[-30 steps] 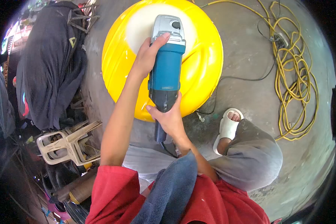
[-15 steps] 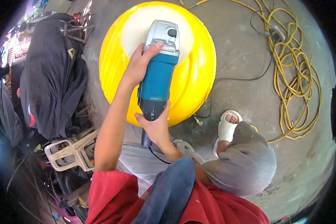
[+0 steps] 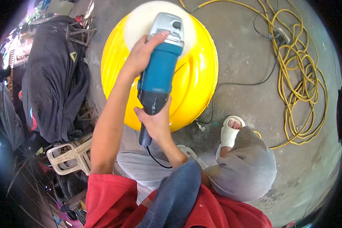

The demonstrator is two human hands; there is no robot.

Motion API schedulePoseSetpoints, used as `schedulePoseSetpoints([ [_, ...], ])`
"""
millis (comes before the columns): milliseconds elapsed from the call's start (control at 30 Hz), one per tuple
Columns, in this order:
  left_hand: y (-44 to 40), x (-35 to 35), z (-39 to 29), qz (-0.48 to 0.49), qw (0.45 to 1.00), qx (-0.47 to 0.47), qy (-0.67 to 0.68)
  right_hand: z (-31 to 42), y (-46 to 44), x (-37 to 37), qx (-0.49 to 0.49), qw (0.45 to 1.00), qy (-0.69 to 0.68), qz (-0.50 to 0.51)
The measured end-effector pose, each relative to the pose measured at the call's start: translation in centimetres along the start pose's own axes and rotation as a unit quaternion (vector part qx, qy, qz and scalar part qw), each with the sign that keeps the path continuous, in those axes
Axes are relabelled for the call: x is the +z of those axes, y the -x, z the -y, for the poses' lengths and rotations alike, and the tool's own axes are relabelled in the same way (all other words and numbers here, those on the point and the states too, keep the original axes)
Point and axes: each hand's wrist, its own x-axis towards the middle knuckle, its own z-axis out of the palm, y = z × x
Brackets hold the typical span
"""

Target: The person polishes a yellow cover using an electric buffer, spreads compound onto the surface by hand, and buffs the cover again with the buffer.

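Polisher [image 3: 158,70], 1: probably heavy, stiff; pad [image 3: 136,28] likely soft, at upper edge of yellow panel [image 3: 199,83]. Best holds, fingers clamped: left hand [image 3: 141,56], metal head [image 3: 165,23]; right hand [image 3: 157,123], black handle [image 3: 145,136].

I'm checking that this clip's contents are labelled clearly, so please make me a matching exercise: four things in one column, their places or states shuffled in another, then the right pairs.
Things
1. blue-and-silver power tool with black handle
2. glossy yellow rounded panel
3. long yellow cord
4. white open-toed sandal

Places or states
A. lying in tangled loops on the grey floor
B. worn on a foot
C. held by the left hand and right hand
D. partly covered by a round white pad

Pairs: 1-C, 2-D, 3-A, 4-B
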Motion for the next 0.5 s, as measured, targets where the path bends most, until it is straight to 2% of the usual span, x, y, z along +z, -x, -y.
schedulePoseSetpoints([
  [100,-2.2,-2.4,0.8,-0.029,0.999,-0.031,0.010,0.9,-2.1,0.1,-0.003,0.999,-0.030,0.036],
  [167,-2.8,-3.4,0.4,-0.055,0.998,-0.023,-0.001,3.5,-3.3,-0.1,0.095,0.988,-0.064,0.104],
  [200,-2.7,-3.2,0.1,-0.054,0.998,-0.022,-0.002,3.3,-3.6,0.0,0.084,0.988,-0.068,0.107],
  [267,-1.8,-2.6,-0.6,-0.006,0.999,-0.025,0.040,1.1,-2.9,0.7,0.047,0.996,-0.037,0.072],
  [333,-1.2,-1.4,-0.1,0.003,1.000,-0.021,0.019,0.4,-1.3,0.8,0.011,0.999,-0.003,0.042],
  [400,-1.0,-0.1,0.4,0.029,1.000,0.003,-0.007,0.8,-0.3,0.3,0.033,0.999,-0.010,0.002],
  [500,-0.5,0.4,0.3,0.025,1.000,0.002,0.007,1.3,-0.3,-0.1,0.045,0.998,-0.041,0.018],
])
